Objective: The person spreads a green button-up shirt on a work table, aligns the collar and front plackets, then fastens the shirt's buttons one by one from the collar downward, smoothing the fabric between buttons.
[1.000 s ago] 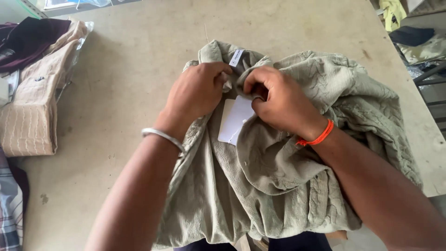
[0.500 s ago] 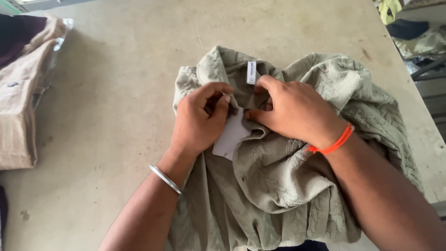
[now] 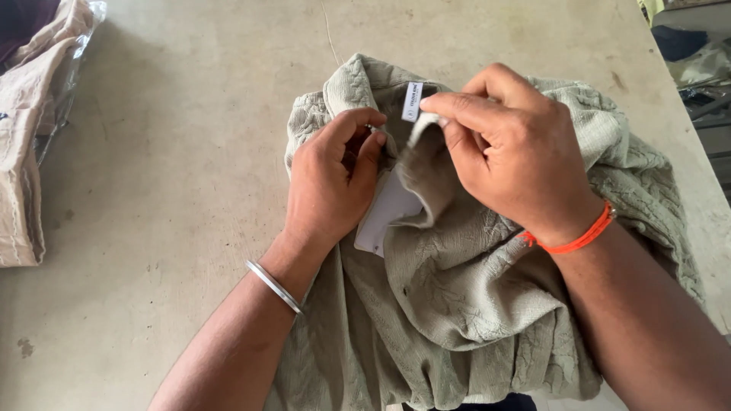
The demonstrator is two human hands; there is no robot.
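Table: a pale, scuffed concrete-coloured surface (image 3: 175, 152) fills nearly the whole view; a thin crack runs down from its far edge toward the garment.
Shirt: a crumpled olive-green shirt (image 3: 472, 304) of crinkled fabric lies on the right half of the table, its collar toward the far edge and its lower part reaching the near edge. It is bunched in folds, not flat.
Beige garment: a folded beige garment (image 3: 23, 152) in clear plastic lies at the left edge, well apart from the shirt; something dark maroon shows at the far left corner behind it.
Clutter: dark and pale items (image 3: 697, 61) sit beyond the table's right edge, too blurred to tell apart.
Right hand: the right hand (image 3: 510, 152) lies over the collar area, palm down, thumb and forefinger pinching a fold of the shirt's fabric just beside the neck label. The grip is closed on the shirt.
Left hand: the left hand (image 3: 331, 183) rests on the shirt's left side of the collar, fingers curled inward, thumb and fingertips nipping the fabric edge at the placket. It too is clenched on the shirt.
White card: a white card tag (image 3: 388, 213) peeks out from under the fabric between the two hands, partly covered by a fold.
Bangle: a silver bangle (image 3: 274, 285) circles the left wrist.
Thread: an orange thread band (image 3: 579, 240) circles the right wrist.
Neck label: a small white woven label (image 3: 412, 101) stands at the inside of the collar, touching the right forefinger's tip.
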